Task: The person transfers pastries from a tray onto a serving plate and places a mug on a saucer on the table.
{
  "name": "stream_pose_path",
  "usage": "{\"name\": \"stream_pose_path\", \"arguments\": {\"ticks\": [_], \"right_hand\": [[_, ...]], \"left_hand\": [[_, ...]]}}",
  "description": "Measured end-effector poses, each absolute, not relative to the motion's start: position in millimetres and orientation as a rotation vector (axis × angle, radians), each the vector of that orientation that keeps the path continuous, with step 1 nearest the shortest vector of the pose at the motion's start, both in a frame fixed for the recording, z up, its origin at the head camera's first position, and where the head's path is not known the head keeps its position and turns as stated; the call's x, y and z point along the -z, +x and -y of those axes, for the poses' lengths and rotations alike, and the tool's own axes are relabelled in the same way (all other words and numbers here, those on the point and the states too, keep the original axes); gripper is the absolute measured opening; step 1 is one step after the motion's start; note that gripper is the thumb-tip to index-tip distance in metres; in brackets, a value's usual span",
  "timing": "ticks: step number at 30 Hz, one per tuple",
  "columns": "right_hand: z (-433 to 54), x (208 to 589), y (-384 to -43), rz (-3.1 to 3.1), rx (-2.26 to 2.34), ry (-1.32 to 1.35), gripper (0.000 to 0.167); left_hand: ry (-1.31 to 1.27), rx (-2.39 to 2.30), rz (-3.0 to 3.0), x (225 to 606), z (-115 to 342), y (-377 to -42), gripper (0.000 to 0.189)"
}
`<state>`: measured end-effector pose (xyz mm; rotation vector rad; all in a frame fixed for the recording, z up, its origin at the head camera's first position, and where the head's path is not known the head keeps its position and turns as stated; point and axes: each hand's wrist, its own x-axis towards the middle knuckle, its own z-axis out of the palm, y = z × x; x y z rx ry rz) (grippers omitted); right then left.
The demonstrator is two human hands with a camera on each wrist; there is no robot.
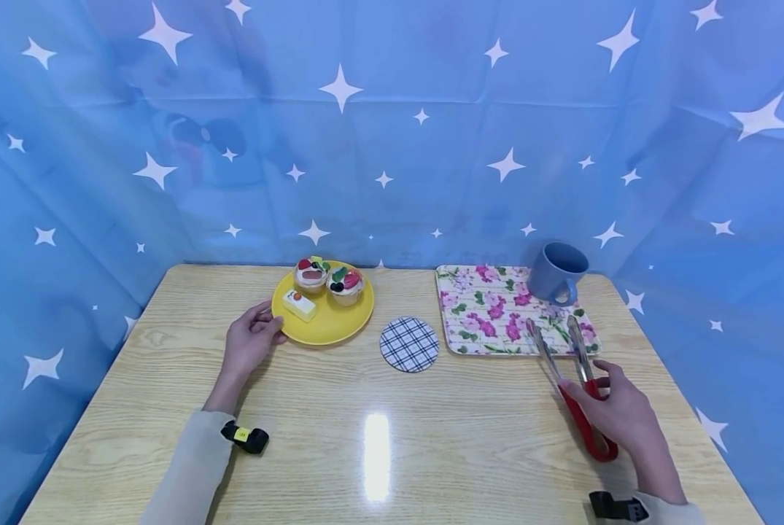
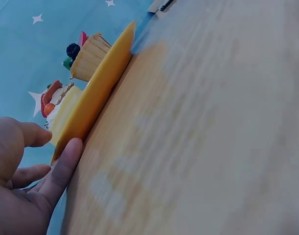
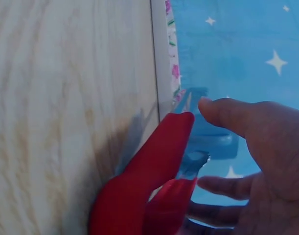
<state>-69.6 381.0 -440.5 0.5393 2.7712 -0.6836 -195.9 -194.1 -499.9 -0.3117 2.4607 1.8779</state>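
At the left, the yellow plate [image 1: 322, 328] bears two fruit-topped tarts [image 1: 346, 284] and a small slice of cake [image 1: 300, 305]. My left hand [image 1: 254, 335] pinches the plate's left rim between thumb and fingers, seen closely in the left wrist view. On the right side, my right hand [image 1: 618, 401] holds the red-handled tongs [image 1: 591, 423], thumb by one arm and fingers by the other. The tongs' metal arms stand apart, their tips over the front of a floral tray [image 1: 470, 343]. A blue-grey mug [image 1: 556, 273] is on the tray's back right.
A round checked coaster [image 1: 409, 344] lies on the wooden table [image 1: 313, 452] between plate and tray. A blue curtain [image 1: 392, 146] with white stars hangs along the table's back edge and sides.
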Motion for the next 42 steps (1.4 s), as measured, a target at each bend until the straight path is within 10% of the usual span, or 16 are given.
{"name": "stream_pose_path", "arguments": {"ticks": [42], "right_hand": [[-383.8,417.9,-86.7,-2.959,0.839,0.186,0.087]], "left_hand": [[0.239,-1.545,-2.907,466.9,163.7,-150.6,0.067]]}}
